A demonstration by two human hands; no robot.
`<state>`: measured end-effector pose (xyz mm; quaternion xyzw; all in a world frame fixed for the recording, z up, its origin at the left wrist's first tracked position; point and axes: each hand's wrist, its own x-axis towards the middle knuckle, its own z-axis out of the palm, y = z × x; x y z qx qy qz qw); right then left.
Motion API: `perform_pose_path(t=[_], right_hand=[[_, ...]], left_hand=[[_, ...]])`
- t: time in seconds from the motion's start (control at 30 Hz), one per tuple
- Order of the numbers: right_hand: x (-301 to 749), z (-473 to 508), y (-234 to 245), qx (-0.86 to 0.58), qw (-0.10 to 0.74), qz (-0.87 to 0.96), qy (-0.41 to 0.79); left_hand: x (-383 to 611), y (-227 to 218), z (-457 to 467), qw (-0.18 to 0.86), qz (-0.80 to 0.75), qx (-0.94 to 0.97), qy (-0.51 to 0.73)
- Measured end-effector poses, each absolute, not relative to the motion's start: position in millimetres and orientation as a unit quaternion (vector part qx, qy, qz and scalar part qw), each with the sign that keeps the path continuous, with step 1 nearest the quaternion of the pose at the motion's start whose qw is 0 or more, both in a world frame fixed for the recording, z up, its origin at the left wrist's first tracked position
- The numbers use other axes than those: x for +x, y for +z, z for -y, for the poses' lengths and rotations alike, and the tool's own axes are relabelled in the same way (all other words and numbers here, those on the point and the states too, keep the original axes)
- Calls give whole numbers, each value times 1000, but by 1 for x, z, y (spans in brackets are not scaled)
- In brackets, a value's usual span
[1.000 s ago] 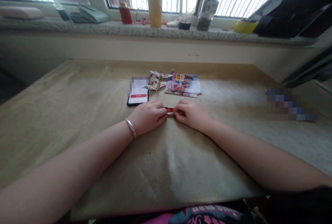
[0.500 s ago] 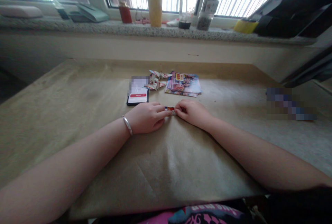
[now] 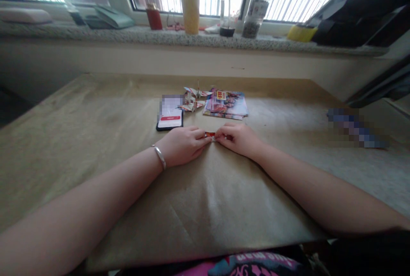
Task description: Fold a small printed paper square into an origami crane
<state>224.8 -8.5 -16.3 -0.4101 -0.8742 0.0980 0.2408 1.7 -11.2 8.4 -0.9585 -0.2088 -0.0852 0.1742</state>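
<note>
A small folded piece of printed red-and-white paper (image 3: pixel 210 135) lies on the brown-paper-covered table (image 3: pixel 96 139), pinched from both sides. My left hand (image 3: pixel 182 144), with a silver bangle on the wrist, grips its left end with closed fingers. My right hand (image 3: pixel 238 138) pinches its right end. Most of the paper is hidden between my fingertips.
Behind my hands lie a phone (image 3: pixel 170 118), folded paper cranes (image 3: pixel 194 99) and a stack of colourful leaflets (image 3: pixel 226 104). The stone windowsill (image 3: pixel 128 35) holds a red can (image 3: pixel 154 16), a yellow column (image 3: pixel 190 1), jars and a dark bag (image 3: pixel 358 11).
My hands have shifted only slightly on the small folded paper; my fingers press and adjust it in place. Nothing else has moved.
</note>
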Motion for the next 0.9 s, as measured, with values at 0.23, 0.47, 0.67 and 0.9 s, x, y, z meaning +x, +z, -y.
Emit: perform_pose_path(t=[0.23, 0.47, 0.67, 0.9], right_hand=[[228, 14, -11, -374, 190, 908, -15], [225, 14, -7, -378, 159, 912, -7], [227, 14, -7, -364, 150, 919, -8], [225, 16, -6, -367, 135, 919, -39]], left_hand=[[2, 8, 11, 166, 217, -958, -87], [0, 9, 9, 151, 219, -960, -84], [-2, 10, 7, 126, 209, -966, -85], [-3, 9, 7, 120, 207, -967, -92]])
